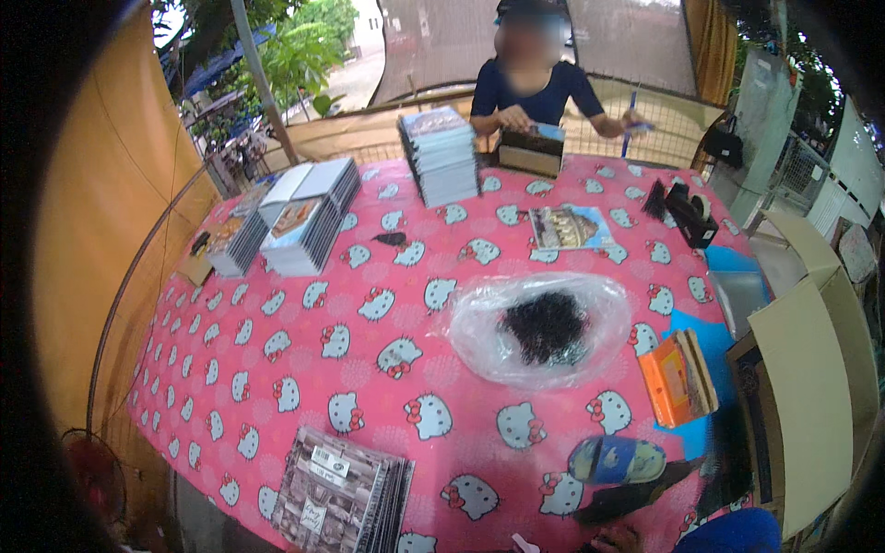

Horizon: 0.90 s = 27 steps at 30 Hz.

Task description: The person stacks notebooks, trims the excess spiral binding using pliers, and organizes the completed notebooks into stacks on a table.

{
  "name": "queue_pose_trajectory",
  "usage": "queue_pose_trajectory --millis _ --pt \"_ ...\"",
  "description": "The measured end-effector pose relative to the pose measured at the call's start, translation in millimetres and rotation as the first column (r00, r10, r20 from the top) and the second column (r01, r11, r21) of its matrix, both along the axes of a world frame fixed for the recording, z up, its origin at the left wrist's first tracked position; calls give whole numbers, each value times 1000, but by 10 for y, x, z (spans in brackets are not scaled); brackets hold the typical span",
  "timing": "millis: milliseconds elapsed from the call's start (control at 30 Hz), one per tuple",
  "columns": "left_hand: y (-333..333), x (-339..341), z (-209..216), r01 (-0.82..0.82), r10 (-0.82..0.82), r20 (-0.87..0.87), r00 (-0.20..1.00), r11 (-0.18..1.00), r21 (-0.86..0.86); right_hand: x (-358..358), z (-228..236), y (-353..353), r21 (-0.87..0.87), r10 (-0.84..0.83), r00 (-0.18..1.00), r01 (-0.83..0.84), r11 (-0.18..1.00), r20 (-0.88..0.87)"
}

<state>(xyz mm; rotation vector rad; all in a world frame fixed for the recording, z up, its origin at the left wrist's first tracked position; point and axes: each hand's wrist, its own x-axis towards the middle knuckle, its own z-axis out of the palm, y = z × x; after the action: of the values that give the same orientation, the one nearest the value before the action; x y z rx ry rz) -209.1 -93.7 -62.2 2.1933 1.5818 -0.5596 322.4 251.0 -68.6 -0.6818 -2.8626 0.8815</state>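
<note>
At the lower edge, a small part of my right hand (616,538) shows, next to a blue cloth shape (733,532). Its fingers are mostly cut off and blurred, so what it holds, if anything, does not show. My left hand is out of the picture. Just beyond the right hand lie a long dark object (636,494) and a blue, slipper-shaped thing (616,459). A stack of spiral-bound notebooks (336,493) with brown patterned covers sits at the near left. In mid-table, an open clear plastic bag (470,336) holds a heap of small black pieces (546,327).
A pink cat-print cloth (369,415) covers the table. Notebook stacks (300,230) and a tall stack (441,161) stand far. Across sits a person (525,88), one hand on upright books (533,150). Rightward are a tape dispenser (691,217), orange box (671,378) and cardboard box (802,396).
</note>
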Motion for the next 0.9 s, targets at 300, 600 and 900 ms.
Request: queue_pose_trajectory --millis 300,600,900 --pt "-795 218 -267 -3 0 58 998 999 45 126 -6 -258 89 -48 999 47 995 6" --pt "-264 319 306 -164 81 279 957 942 291 -206 266 -222 435 3 998 -32 900 67" --pt "-289 -548 212 -808 154 803 -576 41 -587 -2359 898 -1721 -754 -690 706 540 374 163"
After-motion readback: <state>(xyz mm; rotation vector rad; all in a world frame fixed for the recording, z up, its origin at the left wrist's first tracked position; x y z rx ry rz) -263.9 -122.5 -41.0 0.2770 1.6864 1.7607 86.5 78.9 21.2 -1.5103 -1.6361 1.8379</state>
